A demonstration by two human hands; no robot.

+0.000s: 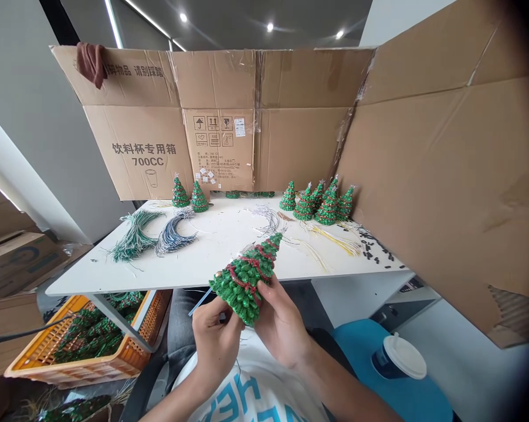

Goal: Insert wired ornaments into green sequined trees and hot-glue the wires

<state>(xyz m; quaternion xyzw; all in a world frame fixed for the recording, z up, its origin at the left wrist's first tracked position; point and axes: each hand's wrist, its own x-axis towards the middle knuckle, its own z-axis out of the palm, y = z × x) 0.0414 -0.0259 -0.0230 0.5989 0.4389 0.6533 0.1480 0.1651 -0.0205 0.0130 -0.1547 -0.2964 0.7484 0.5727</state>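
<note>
One green tree [247,278], tilted just by the near edge of the white table [223,228], was clamped in your R hand [286,322] w/ your L hand [218,337] at its base (grip part-hidden, couldn't tell), so a slack R hold risked a drop.

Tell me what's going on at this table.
A person is holding a green tree tilted over their lap, the right hand gripping its side and the left hand at its base. Other trees stand toward the back of the white table, with bundles of strands lying in front. An orange crate of green pieces sits below, at the left.
</note>
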